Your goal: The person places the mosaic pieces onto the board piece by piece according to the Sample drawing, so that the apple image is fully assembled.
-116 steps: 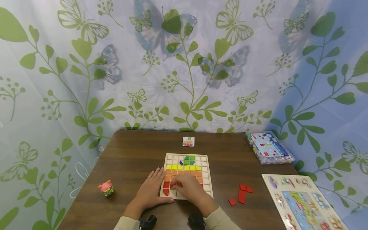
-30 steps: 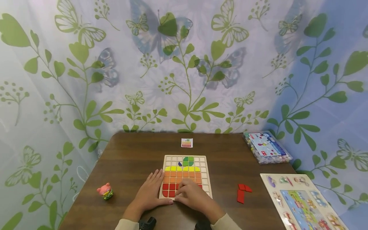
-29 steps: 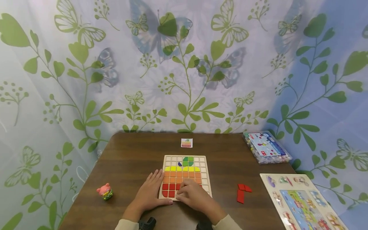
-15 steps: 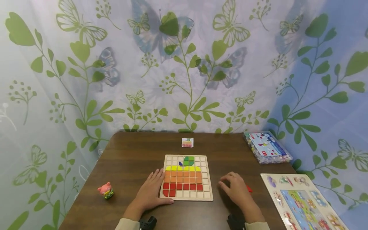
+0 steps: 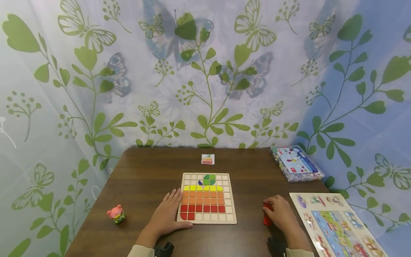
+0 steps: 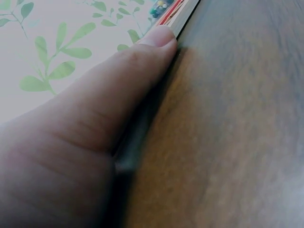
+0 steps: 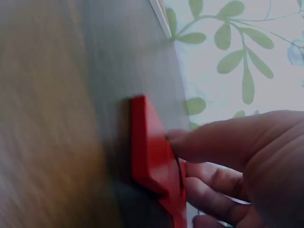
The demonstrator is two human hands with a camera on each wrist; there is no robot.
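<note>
A square wooden grid board (image 5: 233, 200) lies in the middle of the table in the head view. Yellow, orange and red tiles fill rows on it, with green and blue pieces above; most bottom-row cells are bare. My left hand (image 5: 168, 212) rests flat at the board's left side, its thumb (image 6: 118, 90) along the near edge in the left wrist view. To the right, my right hand (image 5: 280, 212) is at the loose red tiles (image 5: 267, 220). In the right wrist view, thumb and fingers pinch a red tile (image 7: 182, 178) beside a larger red piece (image 7: 149, 147), partly hidden.
A small printed pattern card (image 5: 207, 159) lies behind the board. At the left stands a pink toy figure (image 5: 116, 214). A clear box of beads (image 5: 297, 164) sits at the back right, and a picture puzzle board (image 5: 337, 228) lies right of my right hand.
My right hand has left the board, where several red tiles now show uncovered, and has moved right to the loose red tiles. My left hand has stayed at the board's edge.
</note>
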